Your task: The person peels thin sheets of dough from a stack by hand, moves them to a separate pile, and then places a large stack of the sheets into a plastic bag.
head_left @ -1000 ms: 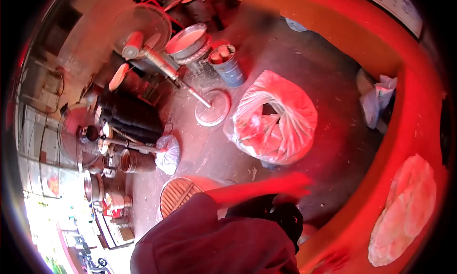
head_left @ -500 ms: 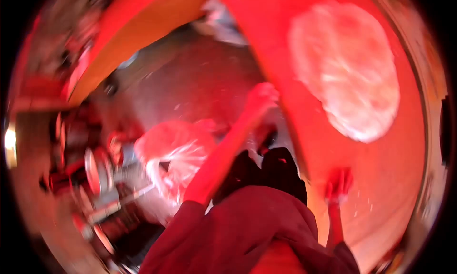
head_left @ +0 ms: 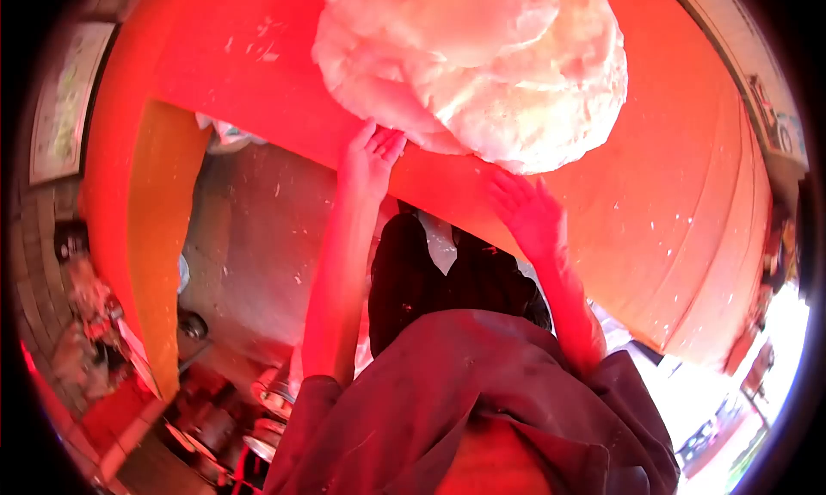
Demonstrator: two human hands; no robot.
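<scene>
A large pale slab of what looks like dough (head_left: pixel 482 73) lies on the orange table (head_left: pixel 654 211), folded and lumpy on top. At its lower left edge is my left hand (head_left: pixel 374 155), fingers apart and fingertips near or touching the dough. My right hand (head_left: pixel 529 211) lies just below the dough's lower edge, palm down over the table, fingers spread. Neither hand holds anything. Strong red light tints hands and table.
Pots and metal ware (head_left: pixel 215 426) stand on the floor at the lower left. A framed panel (head_left: pixel 69 103) is at the far left. Beyond the table's curved edge shows the grey floor (head_left: pixel 258 237). Bright daylight enters at the lower right.
The view has turned, so the dough is now in front. My left hand has come up to the dough's edge, and my right hand has also moved near it.
</scene>
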